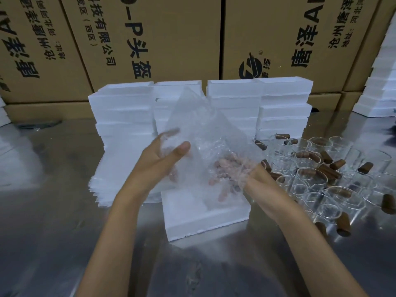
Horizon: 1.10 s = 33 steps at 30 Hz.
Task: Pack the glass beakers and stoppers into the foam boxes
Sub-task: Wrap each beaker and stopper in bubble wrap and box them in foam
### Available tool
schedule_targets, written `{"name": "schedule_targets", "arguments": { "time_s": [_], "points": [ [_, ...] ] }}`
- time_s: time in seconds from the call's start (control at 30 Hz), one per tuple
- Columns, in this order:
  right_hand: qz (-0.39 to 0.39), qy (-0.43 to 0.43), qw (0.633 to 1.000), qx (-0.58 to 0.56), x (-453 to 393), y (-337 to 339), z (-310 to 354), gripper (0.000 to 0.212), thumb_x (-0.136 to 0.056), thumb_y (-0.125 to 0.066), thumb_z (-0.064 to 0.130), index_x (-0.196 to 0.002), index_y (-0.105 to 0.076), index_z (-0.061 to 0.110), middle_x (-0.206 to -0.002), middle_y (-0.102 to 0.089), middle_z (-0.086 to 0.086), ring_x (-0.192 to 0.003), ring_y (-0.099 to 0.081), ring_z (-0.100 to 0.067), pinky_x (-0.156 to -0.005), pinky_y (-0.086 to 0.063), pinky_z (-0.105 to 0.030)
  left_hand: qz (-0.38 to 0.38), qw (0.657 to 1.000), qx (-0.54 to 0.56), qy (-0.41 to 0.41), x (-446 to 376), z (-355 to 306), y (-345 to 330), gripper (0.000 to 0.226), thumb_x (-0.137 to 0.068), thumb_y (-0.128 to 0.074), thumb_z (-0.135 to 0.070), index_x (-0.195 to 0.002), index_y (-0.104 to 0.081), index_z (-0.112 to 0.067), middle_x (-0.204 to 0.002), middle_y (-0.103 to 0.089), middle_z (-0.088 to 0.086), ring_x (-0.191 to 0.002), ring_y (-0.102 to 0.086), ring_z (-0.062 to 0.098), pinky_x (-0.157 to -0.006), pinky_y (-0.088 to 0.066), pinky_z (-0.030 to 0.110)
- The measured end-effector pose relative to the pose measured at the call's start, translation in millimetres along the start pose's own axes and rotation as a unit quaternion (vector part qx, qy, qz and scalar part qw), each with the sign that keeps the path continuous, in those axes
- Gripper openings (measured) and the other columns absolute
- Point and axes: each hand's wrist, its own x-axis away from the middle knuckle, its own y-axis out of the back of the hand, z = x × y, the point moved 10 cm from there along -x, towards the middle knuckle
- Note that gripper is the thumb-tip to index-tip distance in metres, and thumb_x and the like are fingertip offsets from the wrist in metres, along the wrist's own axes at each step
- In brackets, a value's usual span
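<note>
Over a white foam box on the metal table, both my hands hold a sheet of clear bubble wrap. My left hand pinches its left edge between thumb and fingers. My right hand is mostly hidden inside the wrap, its fingers showing blurred through the plastic. Whether it holds a beaker in there I cannot tell. To the right, several clear glass beakers stand with brown stoppers scattered among them.
Stacks of white foam boxes stand behind my hands, and a pile of bubble wrap sheets lies at the left. Brown printed cartons wall off the back. More foam boxes stand stacked at the far right.
</note>
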Motion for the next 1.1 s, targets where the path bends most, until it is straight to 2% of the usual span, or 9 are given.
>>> {"name": "schedule_targets", "arguments": {
  "time_s": [0.17, 0.33, 0.43, 0.5, 0.63, 0.77, 0.9, 0.97, 1.1],
  "points": [
    [0.014, 0.014, 0.994, -0.109, 12, -13, 6, 0.006, -0.095, -0.055, 0.032, -0.094, -0.061, 0.035, -0.08, -0.07, 0.033, -0.084, -0.063, 0.016, -0.076, -0.047, -0.006, 0.058, 0.998, -0.005, 0.036, 4, 5, -21, 0.051, -0.07, -0.074, -0.062, -0.115, -0.068, -0.038, -0.091, -0.077, -0.006, -0.072, -0.07, 0.016, -0.075, -0.054, 0.028],
    [0.0, -0.006, 0.972, -0.236, 8, -19, 8, 0.029, -0.095, -0.052, 0.02, -0.117, -0.063, 0.004, -0.104, -0.075, -0.007, -0.1, -0.071, -0.018, -0.091, -0.054, -0.032, 0.012, 0.998, 0.031, -0.055, 0, -14, -17, 0.092, -0.07, -0.088, -0.026, -0.145, -0.038, -0.044, -0.133, -0.052, -0.035, -0.124, -0.044, -0.019, -0.094, -0.042, 0.006],
    [0.014, -0.034, 0.959, -0.281, 12, -21, 0, 0.039, -0.102, -0.04, 0.007, -0.139, -0.046, -0.004, -0.135, -0.058, -0.023, -0.126, -0.055, -0.036, -0.111, -0.04, -0.048, 0.054, 0.985, 0.145, -0.075, 2, -22, -25, 0.075, -0.079, -0.082, -0.023, -0.143, -0.046, -0.036, -0.133, -0.06, -0.022, -0.124, -0.054, -0.004, -0.092, -0.048, 0.012],
    [0.04, -0.011, 0.954, -0.298, 14, -23, 9, 0.051, -0.091, -0.063, 0.025, -0.137, -0.056, 0.005, -0.136, -0.058, -0.022, -0.128, -0.054, -0.039, -0.112, -0.039, -0.053, 0.027, 0.985, 0.155, -0.065, 2, -21, -26, 0.062, -0.075, -0.08, -0.043, -0.133, -0.057, -0.041, -0.13, -0.062, -0.022, -0.124, -0.055, -0.001, -0.101, -0.047, 0.024],
    [0.116, 0.07, 0.944, -0.302, 33, -32, 38, 0.047, -0.043, -0.091, 0.062, -0.079, -0.082, 0.032, -0.083, -0.077, 0.008, -0.069, -0.072, -0.006, -0.065, -0.058, -0.022, 0.0, 0.988, 0.145, -0.05, 2, -18, -34, 0.056, -0.071, -0.081, -0.055, -0.122, -0.065, -0.043, -0.128, -0.065, -0.019, -0.127, -0.056, 0.007, -0.108, -0.044, 0.038],
    [0.038, -0.017, 0.972, -0.233, 24, -27, 15, 0.036, -0.103, -0.033, 0.001, -0.089, -0.062, -0.014, -0.083, -0.055, -0.024, -0.057, -0.058, -0.011, -0.055, -0.047, -0.016, 0.015, 0.981, 0.182, -0.058, 4, -19, -51, 0.059, -0.075, -0.085, -0.035, -0.128, -0.06, -0.032, -0.122, -0.07, -0.005, -0.115, -0.066, 0.017, -0.09, -0.057, 0.034],
    [0.033, -0.105, 0.976, -0.189, 25, -30, -19, 0.029, -0.101, -0.034, -0.011, -0.106, -0.057, 0.005, -0.035, -0.052, 0.008, -0.039, -0.054, 0.006, -0.043, -0.042, -0.007, 0.013, 0.968, 0.25, -0.018, 6, -6, -64, 0.061, -0.073, -0.087, -0.018, -0.126, -0.057, -0.026, -0.114, -0.072, 0.005, -0.101, -0.072, 0.025, -0.067, -0.06, 0.033],
    [-0.012, -0.111, 0.977, -0.184, 18, -18, -19, 0.035, -0.1, -0.039, -0.008, -0.134, -0.048, -0.007, -0.042, -0.06, 0.014, -0.037, -0.052, 0.012, -0.047, -0.045, -0.007, -0.01, 0.963, 0.268, -0.005, 6, -3, -60, 0.063, -0.07, -0.086, -0.018, -0.126, -0.057, -0.018, -0.109, -0.072, 0.011, -0.094, -0.072, 0.03, -0.058, -0.056, 0.032],
    [-0.15, 0.028, 0.966, -0.208, 14, 32, 18, 0.023, -0.1, -0.053, 0.007, -0.109, -0.073, 0.013, -0.093, -0.077, -0.001, -0.059, -0.065, -0.004, -0.048, -0.052, -0.017, -0.052, 0.94, 0.336, -0.015, 2, -7, -41, 0.06, -0.077, -0.075, -0.013, -0.129, -0.052, 0.007, -0.087, -0.064, 0.028, -0.07, -0.064, 0.038, -0.061, -0.054, 0.037]
  ]
}}
